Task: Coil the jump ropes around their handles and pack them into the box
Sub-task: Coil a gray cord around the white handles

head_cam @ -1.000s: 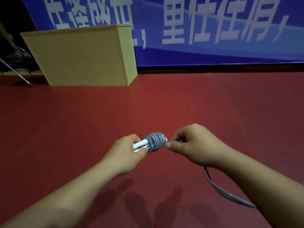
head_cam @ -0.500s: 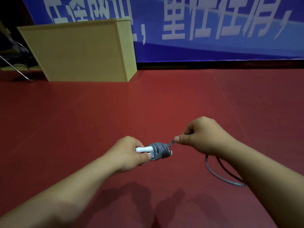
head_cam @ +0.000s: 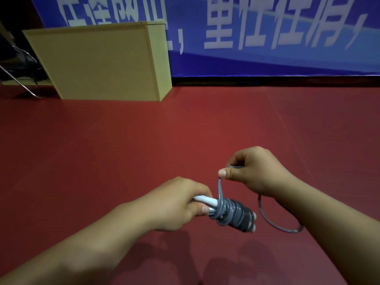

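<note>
Slipping of the wound turns off the free end of the handles is the main risk judged here: the thin grey plastic jump rope (head_cam: 230,212) is bunched unevenly, thicker toward the tips, and if tension on the raised strand is lost the outer loops could slide off and the bundle would have to be rewound. A second risk lies in the slack tail, which hangs in an open loop at about four o'clock from the bundle, under the right forearm; it could be caught on the arm or twisted into a kink as the next turn is laid.

The pair of white plastic handles (head_cam: 205,200) is gripped by the left hand (head_cam: 174,204), fingers curled round them with the thumb pressed near the first turns. The handles are held side by side, pointing toward four o'clock, low in the middle of the view and above the dark red floor (head_cam: 123,140). Only a short white length and two pale tips are seen; the rest is hidden by many glossy grey turns.

One strand is drawn up from the coil toward twelve o'clock and is pinched between thumb and forefinger of the right hand (head_cam: 255,171), the other fingers curled.

A pale yellow wooden box-like cabinet (head_cam: 102,62) stands well apart at ten o'clock, before a blue banner (head_cam: 267,27). Whether this is the packing box cannot be told.
</note>
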A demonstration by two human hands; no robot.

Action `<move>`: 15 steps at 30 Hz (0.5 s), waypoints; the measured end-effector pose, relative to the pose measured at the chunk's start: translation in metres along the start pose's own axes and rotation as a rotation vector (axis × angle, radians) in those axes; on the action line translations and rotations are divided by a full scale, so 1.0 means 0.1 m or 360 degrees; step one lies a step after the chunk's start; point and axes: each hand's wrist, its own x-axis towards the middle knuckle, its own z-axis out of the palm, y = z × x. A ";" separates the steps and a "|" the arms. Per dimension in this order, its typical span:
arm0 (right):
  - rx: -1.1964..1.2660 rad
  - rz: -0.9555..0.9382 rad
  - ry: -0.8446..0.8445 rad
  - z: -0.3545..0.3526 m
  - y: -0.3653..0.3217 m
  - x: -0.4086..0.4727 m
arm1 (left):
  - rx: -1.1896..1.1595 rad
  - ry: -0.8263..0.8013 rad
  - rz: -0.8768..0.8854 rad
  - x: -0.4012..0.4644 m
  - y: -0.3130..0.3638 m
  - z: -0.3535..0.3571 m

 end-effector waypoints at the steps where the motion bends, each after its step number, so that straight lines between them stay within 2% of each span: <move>1: 0.0002 -0.0006 -0.0014 0.00 0.00 0.00 | -0.0022 -0.0019 0.0034 -0.01 0.01 0.01; 4: 0.0079 0.0014 -0.0052 -0.01 0.01 0.01 | -0.0275 -0.0028 0.0072 -0.03 0.03 0.00; 8: 0.0515 0.0109 -0.0027 -0.04 0.00 0.02 | -0.0825 0.0036 0.0118 -0.04 0.02 -0.09; 11: 0.0801 0.0159 -0.0173 -0.08 0.01 0.01 | -0.1108 0.0052 0.0122 -0.06 0.05 -0.10; 15: 0.0973 0.0171 -0.0340 -0.12 0.07 0.03 | -0.1400 0.0091 0.0058 -0.06 0.05 -0.13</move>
